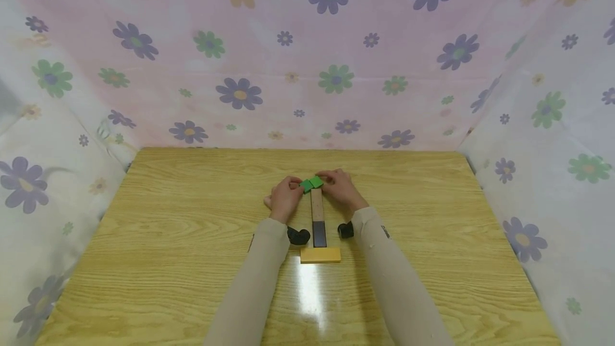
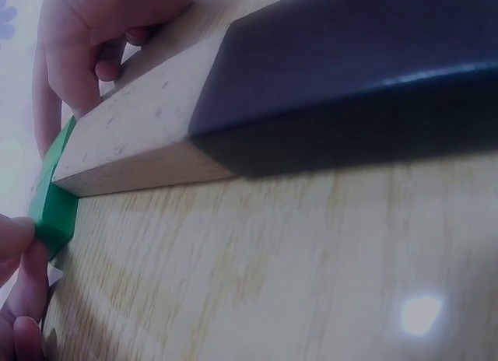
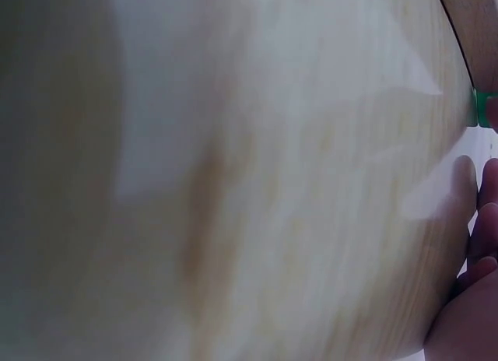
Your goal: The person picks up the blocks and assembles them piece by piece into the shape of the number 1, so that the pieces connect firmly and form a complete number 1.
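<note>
Two green blocks lie side by side at the far end of a row of blocks. My left hand (image 1: 285, 196) pinches the left green block (image 1: 306, 186) between thumb and fingers. At the right green block (image 1: 316, 181), my right hand (image 1: 342, 188) grips its right side with thumb and index finger. Their near side touches the end of a bare wooden block (image 1: 317, 205), clearly so in the left wrist view. A dark block (image 1: 319, 234) continues the row toward me. Across its near end lies a yellow block (image 1: 320, 256). Only a sliver of green block (image 3: 484, 110) shows in the right wrist view.
The blocks lie on a wood-grain table (image 1: 192, 239). Flower-patterned cloth (image 1: 288, 57) hangs behind the table and on both sides. Black wrist devices (image 1: 299, 237) stick out inward from the sleeves on either side of the dark block.
</note>
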A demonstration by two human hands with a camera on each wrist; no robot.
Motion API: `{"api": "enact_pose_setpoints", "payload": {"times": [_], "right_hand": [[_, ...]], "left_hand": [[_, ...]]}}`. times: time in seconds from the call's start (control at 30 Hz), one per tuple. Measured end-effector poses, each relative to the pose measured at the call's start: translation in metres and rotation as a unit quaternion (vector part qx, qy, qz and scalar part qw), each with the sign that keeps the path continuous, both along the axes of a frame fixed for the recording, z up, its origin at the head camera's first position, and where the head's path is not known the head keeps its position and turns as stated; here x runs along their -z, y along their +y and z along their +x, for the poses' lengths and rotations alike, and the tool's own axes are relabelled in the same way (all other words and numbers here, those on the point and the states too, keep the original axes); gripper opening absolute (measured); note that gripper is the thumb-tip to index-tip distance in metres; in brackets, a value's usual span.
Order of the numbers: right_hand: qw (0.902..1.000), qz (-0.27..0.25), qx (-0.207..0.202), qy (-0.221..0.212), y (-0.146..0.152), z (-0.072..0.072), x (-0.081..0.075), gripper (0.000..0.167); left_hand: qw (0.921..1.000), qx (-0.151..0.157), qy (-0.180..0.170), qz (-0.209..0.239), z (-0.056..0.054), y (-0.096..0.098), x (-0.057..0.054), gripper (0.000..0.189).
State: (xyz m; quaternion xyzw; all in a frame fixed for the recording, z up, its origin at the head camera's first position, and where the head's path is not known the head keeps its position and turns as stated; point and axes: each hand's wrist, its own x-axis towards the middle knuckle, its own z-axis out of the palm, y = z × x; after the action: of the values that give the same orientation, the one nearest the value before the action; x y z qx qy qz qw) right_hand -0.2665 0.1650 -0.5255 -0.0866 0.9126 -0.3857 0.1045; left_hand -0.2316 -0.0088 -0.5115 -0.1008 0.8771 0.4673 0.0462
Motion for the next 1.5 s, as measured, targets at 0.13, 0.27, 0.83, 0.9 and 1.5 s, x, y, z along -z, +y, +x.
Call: {"api": "enact_pose_setpoints", "payload": {"times": [0.13,0.27,0.83,0.9,1.5], "right_hand": [[1.0,0.001,0.0,0.002,-0.0001,-0.0006,-0.0014,0.035],[1.0,0.001,0.001,0.001,-0.0005,-0.0019,-0.0016,0.036],[1.0,0.004,-0.002,0.008,-0.0023,-0.0029,-0.0035,0.035],[0.9999,0.004,-0.002,0.009,-0.0028,-0.0025,-0.0036,0.034],[0.9998,0.012,-0.001,0.016,-0.001,-0.0034,0.0027,0.038]], "left_hand": [[1.0,0.0,0.002,-0.004,-0.0006,-0.0001,-0.001,0.018],[1.0,-0.003,0.003,-0.007,-0.0013,-0.0002,-0.0016,0.017],[0.9998,-0.003,0.009,-0.019,-0.0038,-0.0018,-0.0009,0.016],[0.9998,-0.004,0.009,-0.019,-0.0034,-0.0019,-0.001,0.016],[0.9995,0.026,-0.013,0.013,-0.0043,-0.0098,0.0018,0.029]]}}
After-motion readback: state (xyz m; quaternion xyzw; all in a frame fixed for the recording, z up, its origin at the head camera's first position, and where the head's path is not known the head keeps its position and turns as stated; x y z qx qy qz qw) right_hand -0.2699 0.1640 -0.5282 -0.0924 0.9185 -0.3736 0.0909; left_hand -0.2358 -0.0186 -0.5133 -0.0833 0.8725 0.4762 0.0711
